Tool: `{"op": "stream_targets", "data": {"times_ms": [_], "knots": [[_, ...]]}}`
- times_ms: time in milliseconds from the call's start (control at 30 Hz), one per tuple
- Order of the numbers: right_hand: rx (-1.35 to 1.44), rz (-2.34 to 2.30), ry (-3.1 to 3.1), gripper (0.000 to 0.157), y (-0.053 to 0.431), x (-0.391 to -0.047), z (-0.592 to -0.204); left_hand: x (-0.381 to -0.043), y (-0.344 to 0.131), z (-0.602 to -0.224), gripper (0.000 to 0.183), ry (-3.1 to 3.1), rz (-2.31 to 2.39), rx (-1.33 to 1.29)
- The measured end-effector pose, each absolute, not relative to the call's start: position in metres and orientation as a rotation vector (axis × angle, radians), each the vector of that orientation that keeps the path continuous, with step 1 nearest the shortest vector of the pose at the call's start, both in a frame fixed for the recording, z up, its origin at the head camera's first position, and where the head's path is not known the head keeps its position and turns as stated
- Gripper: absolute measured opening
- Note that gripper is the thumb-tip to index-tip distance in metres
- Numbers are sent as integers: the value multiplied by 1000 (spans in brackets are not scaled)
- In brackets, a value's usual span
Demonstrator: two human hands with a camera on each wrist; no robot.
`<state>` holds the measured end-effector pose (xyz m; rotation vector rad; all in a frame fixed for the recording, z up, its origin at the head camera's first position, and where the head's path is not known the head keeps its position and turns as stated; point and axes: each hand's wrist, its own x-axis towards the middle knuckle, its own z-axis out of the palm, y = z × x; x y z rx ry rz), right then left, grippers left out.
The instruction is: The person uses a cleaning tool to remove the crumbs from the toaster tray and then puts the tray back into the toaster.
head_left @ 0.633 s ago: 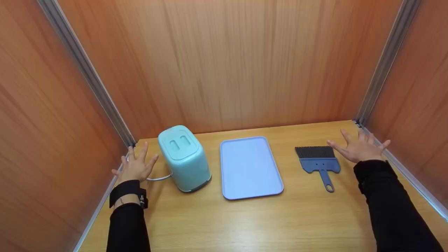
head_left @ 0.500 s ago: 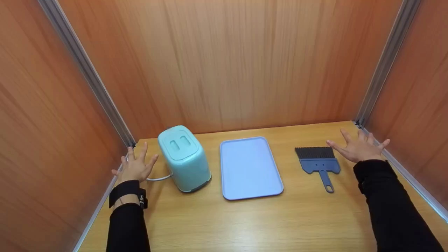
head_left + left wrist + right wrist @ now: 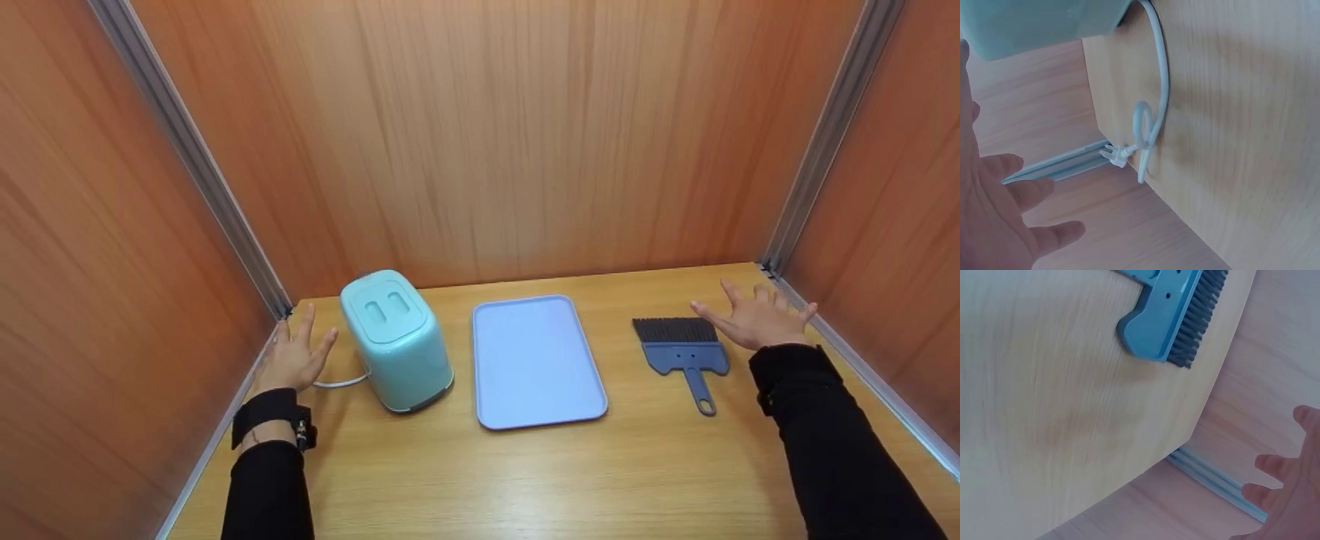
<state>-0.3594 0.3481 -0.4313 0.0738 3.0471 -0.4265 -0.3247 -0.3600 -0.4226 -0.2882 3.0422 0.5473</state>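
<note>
My left hand point(image 3: 289, 362) hovers at the table's left side with its fingers spread, holding nothing. Just right of it stands a mint-green toaster point(image 3: 409, 360) with a lid on top. Its white cord point(image 3: 1161, 73) loops on the table and ends in a plug point(image 3: 1117, 155), seen in the left wrist view. A light lilac tray point(image 3: 536, 364) lies flat in the middle. To its right is a blue hand brush point(image 3: 686, 356) with dark bristles, handle towards me. My right hand point(image 3: 769, 324), also spread and holding nothing, is above and right of the bristles, apart from the brush.
Wood-grain panels stand on three sides of the wooden table point(image 3: 525, 487). Metal posts run up the two back corners, the left post point(image 3: 195, 165) near my left hand and the right post point(image 3: 829, 135) beyond my right.
My right hand has shifted slightly left, towards the brush. On the left hand the outer fingers have dropped a little. The toaster, tray and brush stay in place on the table.
</note>
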Motion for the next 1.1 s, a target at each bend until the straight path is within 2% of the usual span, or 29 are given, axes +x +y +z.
{"op": "stream_targets", "data": {"times_ms": [233,333,600,767,867,1100], "knots": [[-55,-500,3023,114,315,-367,-429,-322,-348,-418,84,3180,704,-187],[-138,-521,3025,109,296,-368,-430,-316,-336,-417,80,3246,803,-183],[-300,-780,2938,80,242,-364,-440,-287,-286,-434,73,3390,1076,-90],[-408,-1052,2776,48,197,-352,-446,-270,-256,-448,70,3388,1285,-95],[-493,-1201,2635,35,170,-341,-449,-263,-240,-453,70,3343,1367,-157],[-549,-1431,2314,35,104,-310,-465,-260,-217,-457,74,3182,1512,-292]]}}
